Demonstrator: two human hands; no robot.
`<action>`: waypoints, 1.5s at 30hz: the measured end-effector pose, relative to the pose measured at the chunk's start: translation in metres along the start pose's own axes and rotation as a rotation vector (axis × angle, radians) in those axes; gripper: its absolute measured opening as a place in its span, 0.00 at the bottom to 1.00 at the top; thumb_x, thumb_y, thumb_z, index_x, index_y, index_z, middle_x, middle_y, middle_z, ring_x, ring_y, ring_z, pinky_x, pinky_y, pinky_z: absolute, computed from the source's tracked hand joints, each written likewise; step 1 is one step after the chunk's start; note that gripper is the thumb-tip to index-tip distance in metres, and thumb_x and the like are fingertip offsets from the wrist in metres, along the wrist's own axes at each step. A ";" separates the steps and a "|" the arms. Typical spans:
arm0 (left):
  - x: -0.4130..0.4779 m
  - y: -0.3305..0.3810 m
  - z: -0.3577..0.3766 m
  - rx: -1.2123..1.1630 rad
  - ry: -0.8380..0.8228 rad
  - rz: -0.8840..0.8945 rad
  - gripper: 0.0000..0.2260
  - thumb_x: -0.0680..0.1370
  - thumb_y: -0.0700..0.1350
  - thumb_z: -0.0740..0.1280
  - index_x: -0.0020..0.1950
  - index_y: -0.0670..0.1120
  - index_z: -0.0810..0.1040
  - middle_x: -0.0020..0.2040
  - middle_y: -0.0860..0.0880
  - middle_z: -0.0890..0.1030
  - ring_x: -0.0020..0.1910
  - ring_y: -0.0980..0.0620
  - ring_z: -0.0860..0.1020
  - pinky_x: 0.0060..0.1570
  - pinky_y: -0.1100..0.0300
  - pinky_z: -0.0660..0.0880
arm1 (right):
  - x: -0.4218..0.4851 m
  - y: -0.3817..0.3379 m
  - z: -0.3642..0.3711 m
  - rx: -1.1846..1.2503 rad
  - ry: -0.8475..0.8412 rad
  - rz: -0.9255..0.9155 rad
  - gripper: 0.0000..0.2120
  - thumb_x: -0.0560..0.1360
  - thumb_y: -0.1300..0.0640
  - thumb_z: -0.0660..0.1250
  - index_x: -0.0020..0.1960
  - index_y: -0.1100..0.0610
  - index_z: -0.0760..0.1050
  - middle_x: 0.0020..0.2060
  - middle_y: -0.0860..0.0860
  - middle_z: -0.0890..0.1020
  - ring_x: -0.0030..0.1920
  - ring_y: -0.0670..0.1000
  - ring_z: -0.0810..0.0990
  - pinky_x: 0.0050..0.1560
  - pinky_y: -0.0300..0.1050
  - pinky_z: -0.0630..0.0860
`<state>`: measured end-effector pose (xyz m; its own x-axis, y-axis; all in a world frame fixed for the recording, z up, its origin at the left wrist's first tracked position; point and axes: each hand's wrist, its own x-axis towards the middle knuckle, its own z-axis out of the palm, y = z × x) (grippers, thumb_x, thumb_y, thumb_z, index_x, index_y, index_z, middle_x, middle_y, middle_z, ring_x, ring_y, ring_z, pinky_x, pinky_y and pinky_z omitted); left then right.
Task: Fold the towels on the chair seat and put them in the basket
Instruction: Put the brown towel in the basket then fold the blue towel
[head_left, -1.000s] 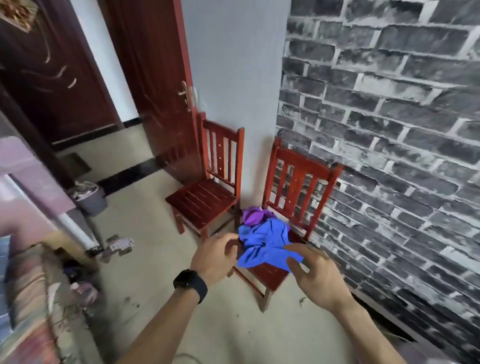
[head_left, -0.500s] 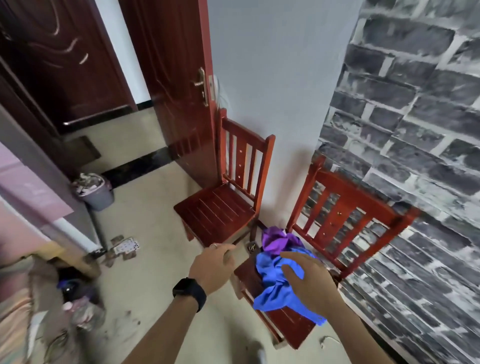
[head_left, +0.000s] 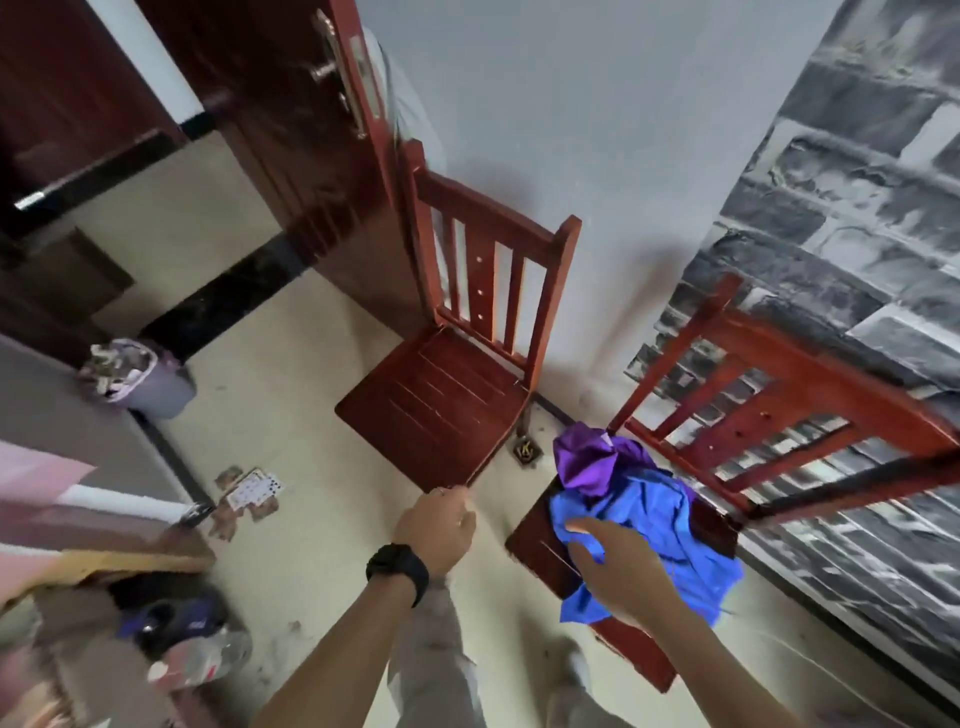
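Fingers of the right hand (head_left: 621, 574) bend down into the blue towel (head_left: 660, 525) and are mostly hidden in the cloth, while the thumb stands out to the left. I judge that this hand grips the towel near its lower left part, though blur makes the hold not fully sure. The left hand (head_left: 436, 525) hangs in the air at the centre of the frame, loosely curled, and holds nothing; a black watch (head_left: 397, 571) is on its wrist.

The blue towel lies crumpled on the seat of the chair (head_left: 535, 545) in the lower right of the frame, with one corner over the front edge. A purple towel (head_left: 582, 457) is bunched just above it in the picture, touching it, close to the backrest. A second chair (head_left: 441, 395) of the same kind stands at the centre, against the grey wall.

The step in hand seems to be the first one: taking up the first towel, with nothing folded yet. The next move calls for lifting the blue towel free of the purple one, so that only one comes up. Then the left hand should take another corner to spread it flat on the seat. I see no basket for sure; the lilac bin (head_left: 150, 384) at the middle left looks full of rubbish.
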<state>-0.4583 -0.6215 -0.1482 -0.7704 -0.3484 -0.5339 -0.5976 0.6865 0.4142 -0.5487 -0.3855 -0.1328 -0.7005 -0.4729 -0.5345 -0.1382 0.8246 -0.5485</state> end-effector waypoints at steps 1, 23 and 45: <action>0.017 -0.004 -0.003 0.033 -0.038 0.027 0.18 0.79 0.51 0.58 0.68 0.56 0.73 0.62 0.52 0.79 0.59 0.51 0.77 0.57 0.52 0.75 | 0.008 -0.001 0.006 0.001 0.003 0.044 0.15 0.79 0.48 0.63 0.65 0.43 0.76 0.59 0.42 0.80 0.61 0.47 0.77 0.57 0.40 0.70; 0.318 -0.121 0.113 0.503 -0.307 0.229 0.29 0.80 0.53 0.61 0.79 0.50 0.57 0.80 0.43 0.55 0.77 0.41 0.58 0.75 0.48 0.60 | 0.193 0.122 0.171 0.245 0.140 0.788 0.39 0.78 0.47 0.66 0.81 0.43 0.47 0.80 0.56 0.45 0.69 0.63 0.73 0.62 0.58 0.72; 0.229 -0.004 -0.031 0.277 -0.334 0.533 0.19 0.80 0.45 0.63 0.72 0.49 0.71 0.69 0.46 0.74 0.67 0.45 0.73 0.66 0.55 0.68 | 0.052 0.010 0.042 0.300 1.045 0.689 0.14 0.78 0.57 0.66 0.60 0.64 0.74 0.50 0.65 0.77 0.51 0.66 0.76 0.49 0.53 0.69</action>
<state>-0.6397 -0.7239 -0.2494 -0.8073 0.2671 -0.5263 -0.0428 0.8629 0.5036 -0.5573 -0.4146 -0.1931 -0.7962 0.5992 -0.0839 0.5359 0.6340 -0.5575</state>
